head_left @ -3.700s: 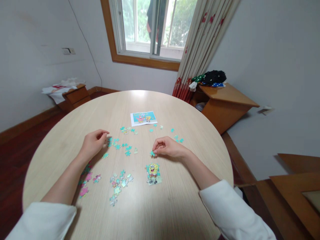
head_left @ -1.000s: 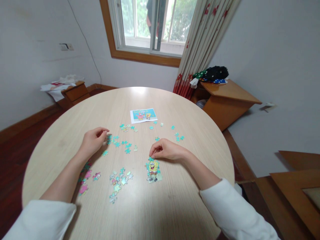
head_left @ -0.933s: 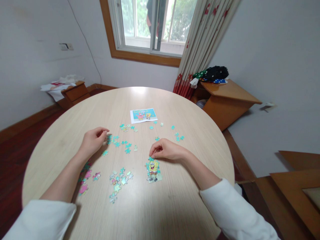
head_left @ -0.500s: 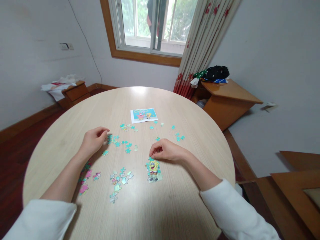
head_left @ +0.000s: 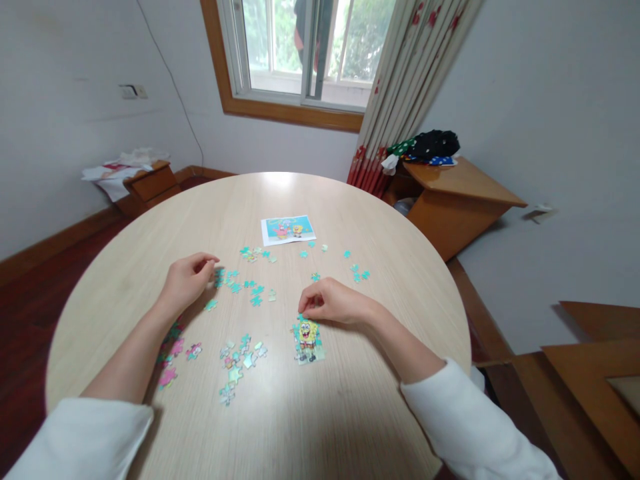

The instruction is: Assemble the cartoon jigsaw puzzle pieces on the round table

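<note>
While the right hand (head_left: 327, 301) pinches a teal piece (head_left: 302, 318) against the joined puzzle (head_left: 307, 341), apparently for alignment, the left hand (head_left: 187, 280) curls; whether around anything, I can't tell.

Loose white long sleeves of smooth, matte-looking cloth cover the upper part of both forearms: the left sleeve (head_left: 85, 433) has a broad, straight-cut cuff — wide open around the arm — and the right sleeve (head_left: 470, 417) shows soft folds and shading toward the elbow. Below the cuffs, wrists, left hand (head_left: 187, 280) and right hand (head_left: 333, 300) are bare.
</note>
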Available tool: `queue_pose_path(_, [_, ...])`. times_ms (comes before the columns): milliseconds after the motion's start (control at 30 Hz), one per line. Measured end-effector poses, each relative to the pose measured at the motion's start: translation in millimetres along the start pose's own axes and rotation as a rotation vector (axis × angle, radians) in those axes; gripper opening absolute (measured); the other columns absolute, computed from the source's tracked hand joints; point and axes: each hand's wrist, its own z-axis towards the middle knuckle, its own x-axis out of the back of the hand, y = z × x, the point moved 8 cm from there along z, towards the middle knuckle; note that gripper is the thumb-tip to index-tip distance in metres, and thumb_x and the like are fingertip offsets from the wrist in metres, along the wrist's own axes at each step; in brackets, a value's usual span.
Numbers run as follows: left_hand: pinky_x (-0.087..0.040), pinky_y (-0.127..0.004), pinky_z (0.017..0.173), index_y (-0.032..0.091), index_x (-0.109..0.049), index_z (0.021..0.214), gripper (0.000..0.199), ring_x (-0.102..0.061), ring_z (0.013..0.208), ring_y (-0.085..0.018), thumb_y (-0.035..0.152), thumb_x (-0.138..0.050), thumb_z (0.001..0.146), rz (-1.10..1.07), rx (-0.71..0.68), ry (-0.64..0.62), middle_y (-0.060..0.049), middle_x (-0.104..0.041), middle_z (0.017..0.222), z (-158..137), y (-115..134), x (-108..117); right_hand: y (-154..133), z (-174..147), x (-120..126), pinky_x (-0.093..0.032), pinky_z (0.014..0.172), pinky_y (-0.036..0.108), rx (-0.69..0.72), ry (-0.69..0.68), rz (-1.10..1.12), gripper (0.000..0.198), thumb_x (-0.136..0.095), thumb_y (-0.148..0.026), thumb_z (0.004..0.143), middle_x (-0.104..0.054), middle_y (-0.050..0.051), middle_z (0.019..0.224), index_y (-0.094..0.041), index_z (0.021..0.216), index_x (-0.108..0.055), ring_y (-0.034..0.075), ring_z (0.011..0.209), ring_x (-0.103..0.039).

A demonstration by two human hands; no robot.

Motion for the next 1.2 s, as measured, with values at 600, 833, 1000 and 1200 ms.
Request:
queue_pose_path(600, [-0.04, -0.029, 0.056, 0.019, -0.065, 0.079, 0.031, -0.055, 0.056, -0.018, 0.041, -0.045, 0.069, -0.041, -0.003, -0.008, -0.001, -0.059, 0.057, 0.5, -6.4, -2.7, -7.5, -1.3, -5.0, -0.033, 0.054, 0.02, 0.001, -0.025, -0.14, 0.015, -0.055, -0.002, 0.071, -0.052, -0.003, 0.061, -0.012, 0.072, -0.066, 0.007, 0.057, -0.044])
queue_pose_path(833, [-0.04, -0.029, 0.055, 0.02, -0.065, 0.078, 0.031, -0.054, 0.056, -0.018, 0.041, -0.045, 0.069, -0.034, -0.005, 0.011, -0.001, -0.059, 0.059, 0.7, -4.5, -0.8, 5.7, -3.6, 23.3, -0.035, 0.055, 0.022, -0.007, 0.178, 0.092, 0.004, -0.061, -0.016, 0.074, -0.053, -0.002, 0.064, -0.013, 0.074, -0.064, 0.008, 0.059, -0.046])
queue_pose_path(1000, [-0.04, -0.029, 0.055, 0.019, -0.065, 0.079, 0.031, -0.054, 0.056, -0.017, 0.041, -0.045, 0.069, -0.031, -0.004, 0.003, -0.001, -0.059, 0.059, 1.1, -3.9, -1.1, 20.1, -5.0, 42.9, -0.036, 0.056, 0.023, -0.019, 0.306, 0.015, 0.005, -0.059, -0.016, 0.075, -0.054, -0.001, 0.065, -0.014, 0.076, -0.064, 0.009, 0.059, -0.046])
queue_pose_path(1200, [-0.041, -0.028, 0.054, 0.019, -0.065, 0.077, 0.031, -0.055, 0.055, -0.018, 0.04, -0.045, 0.068, -0.038, 0.009, 0.004, -0.001, -0.059, 0.057, 0.6, -2.9, -0.5, -5.5, -7.1, 20.6, -0.044, 0.084, 0.032, 0.113, 0.125, -0.166, 0.031, -0.076, -0.027, 0.067, -0.06, 0.006, 0.098, -0.018, 0.095, -0.064, 0.017, 0.093, -0.056])
